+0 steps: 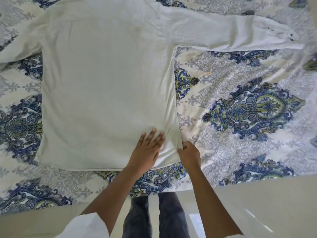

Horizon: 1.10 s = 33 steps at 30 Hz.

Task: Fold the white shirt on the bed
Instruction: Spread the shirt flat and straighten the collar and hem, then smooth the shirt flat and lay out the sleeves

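Both my hands work the near right corner of the white shirt (pixel 106 86), spread flat on the patterned bedspread (pixel 240 103): left hand (pixel 145 150) pressing open-palmed, right hand (pixel 189 154) pinching its side edge.

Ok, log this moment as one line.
stage: not yet folded | white shirt: spread on bed | left hand: flat on hem corner | right hand: pinching side edge | sleeve: extended right
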Motion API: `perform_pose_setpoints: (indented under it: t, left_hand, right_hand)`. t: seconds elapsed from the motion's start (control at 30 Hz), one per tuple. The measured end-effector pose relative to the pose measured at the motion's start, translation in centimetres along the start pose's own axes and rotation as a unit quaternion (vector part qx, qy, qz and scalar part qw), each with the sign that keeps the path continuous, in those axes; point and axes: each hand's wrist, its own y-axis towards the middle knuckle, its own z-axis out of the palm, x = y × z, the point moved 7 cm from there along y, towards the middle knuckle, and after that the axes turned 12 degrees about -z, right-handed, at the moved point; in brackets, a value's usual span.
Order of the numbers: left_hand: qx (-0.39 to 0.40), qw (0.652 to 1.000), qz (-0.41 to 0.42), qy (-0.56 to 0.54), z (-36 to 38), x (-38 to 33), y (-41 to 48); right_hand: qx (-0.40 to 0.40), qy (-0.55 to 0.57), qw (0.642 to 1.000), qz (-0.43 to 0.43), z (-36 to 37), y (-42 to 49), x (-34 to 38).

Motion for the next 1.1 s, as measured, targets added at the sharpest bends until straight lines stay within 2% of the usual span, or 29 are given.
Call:
perform_pose_setpoints:
  t: [0.07,0.13,0.17,0.27,0.33,0.43,0.47,0.53,0.57,0.63,0.7,0.8,0.9,0.97,1.0,1.1]
  left_hand:
    - [-0.007,1.0,0.015,-0.008,-0.3,-0.2,-0.5]
    - [-0.025,0.999,0.032,-0.033,-0.9,-0.6,-1.2]
    - [-0.03,0.997,0.022,-0.066,-1.3,-0.6,-1.5]
    - [-0.052,0.966,-0.093,-0.237,-2.3,1.3,-3.0]
    - [-0.078,0.897,-0.218,-0.377,-2.2,3.8,-4.8]
    - [-0.047,0.767,-0.353,-0.533,-0.4,6.3,-7.7]
    - [-0.03,0.715,-0.391,-0.579,0.7,7.1,-8.6]
    - [-0.017,0.587,-0.471,-0.658,2.8,8.8,-10.3]
    - [-0.026,0.538,-0.499,-0.679,3.6,10.1,-11.3]
    - [-0.055,0.485,-0.539,-0.687,4.5,12.8,-13.2]
    - [-0.078,0.436,-0.582,-0.682,4.7,15.0,-14.8]
    - [-0.091,0.339,-0.617,-0.705,4.4,16.1,-16.4]
    - [-0.077,0.3,-0.627,-0.715,4.5,17.3,-17.1]
    - [-0.053,0.308,-0.624,-0.716,4.4,18.2,-17.7]
    - [-0.034,0.326,-0.609,-0.722,4.3,18.4,-17.7]
    - [0.009,0.345,-0.572,-0.744,4.7,18.8,-17.9]
  right_hand:
    - [-0.024,0.028,0.999,0.027,0.2,-0.9,-1.1]
    - [-0.059,0.158,0.982,0.081,0.9,-1.8,-2.9]
    - [-0.07,0.241,0.961,0.111,1.4,-2.2,-3.8]
    - [-0.107,0.406,0.899,0.125,2.2,-3.5,-5.2]
    - [-0.112,0.447,0.882,0.097,2.2,-3.9,-4.8]
    - [-0.108,0.457,0.879,0.077,2.8,-4.5,-4.0]
    - [-0.123,0.443,0.884,0.082,3.0,-4.5,-4.2]
    - [-0.166,0.426,0.884,0.103,3.2,-4.6,-5.0]
    - [-0.178,0.42,0.883,0.11,3.3,-4.8,-5.2]
    - [-0.167,0.395,0.895,0.122,4.2,-5.2,-4.7]
    - [-0.106,0.393,0.901,0.152,6.6,-5.8,-3.8]
    - [0.003,0.477,0.857,0.194,12.0,-7.0,-1.0]
    - [-0.004,0.472,0.859,0.198,13.9,-7.7,0.5]
    - [-0.038,0.495,0.844,0.203,14.1,-7.9,0.9]
    - [-0.061,0.507,0.835,0.207,14.1,-8.0,0.9]
    - [-0.135,0.494,0.832,0.214,13.8,-8.2,0.9]
